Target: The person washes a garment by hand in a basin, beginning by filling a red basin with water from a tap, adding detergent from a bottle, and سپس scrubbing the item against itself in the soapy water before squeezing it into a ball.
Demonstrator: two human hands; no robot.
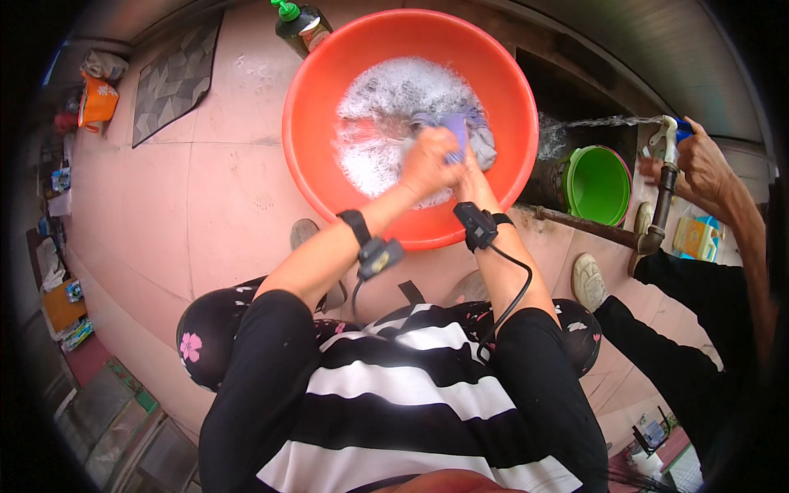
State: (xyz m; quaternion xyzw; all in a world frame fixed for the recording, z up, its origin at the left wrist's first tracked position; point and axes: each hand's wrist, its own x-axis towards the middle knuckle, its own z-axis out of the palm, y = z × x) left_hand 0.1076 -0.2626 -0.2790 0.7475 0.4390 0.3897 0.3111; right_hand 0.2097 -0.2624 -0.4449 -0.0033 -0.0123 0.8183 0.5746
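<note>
A wet lavender cloth [456,126] is bunched between my hands, over soapy water in a large orange-red plastic basin [308,154]. Blurred by motion, my left hand [434,154] grips it from the left. My right hand [471,169] holds it from the other side, close against the left, and its fingers are mostly hidden. Part of the cloth, greyish and soaked, hangs down into the water [382,163] at the right. White foam [407,83] floats on the surface.
A dark pump bottle [301,28] with a green top stands against the basin's far left side. At right, another person's hand [703,154] is at a running tap [670,132]. Below the stream sits a green bucket [598,185]. A patterned mat [175,80] lies on the tiles.
</note>
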